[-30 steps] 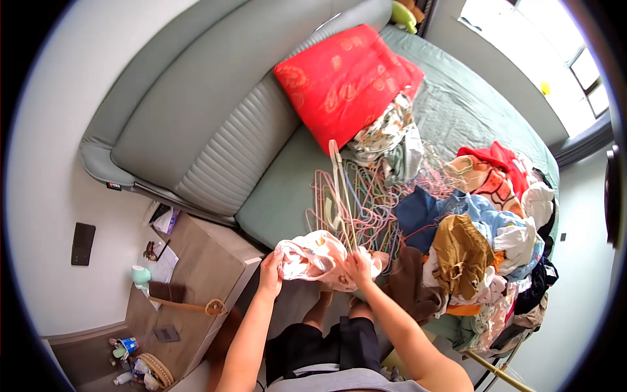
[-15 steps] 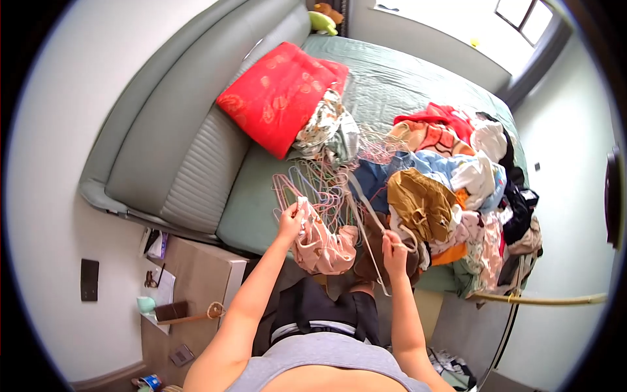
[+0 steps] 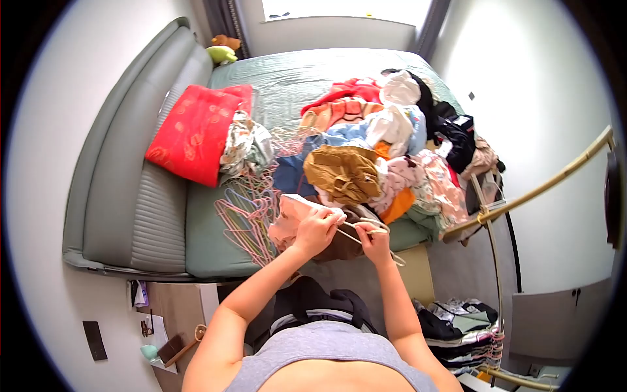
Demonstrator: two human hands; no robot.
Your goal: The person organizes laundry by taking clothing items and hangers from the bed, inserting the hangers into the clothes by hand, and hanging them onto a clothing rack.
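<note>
My left hand [image 3: 316,231] is closed on a pale pink garment [image 3: 287,221], which hangs bunched to the left of the fingers. A white clothes hanger [image 3: 351,236] is gripped in my right hand [image 3: 374,243], with one part pointing at the garment's edge. Both hands are close together over the near edge of the bed. How far the hanger reaches into the cloth is hidden by my left fingers. Beneath and left of the garment lies a tangle of pink, blue and white hangers [image 3: 243,212]. A dark brown garment [image 3: 344,247] is behind the hands.
A heap of clothes, with a mustard-brown garment [image 3: 343,175] in front, covers the bed's right side. A folded red blanket [image 3: 196,134] lies near the grey headboard [image 3: 124,163]. A bamboo-coloured pole [image 3: 548,186] stands at right, above stacked hung clothes [image 3: 460,333]. A bedside cabinet [image 3: 186,297] is at left.
My left hand has moved right with the pink garment, and my right hand has brought the hanger up beside it. The view has turned right, showing more of the pole and the hung clothes.
</note>
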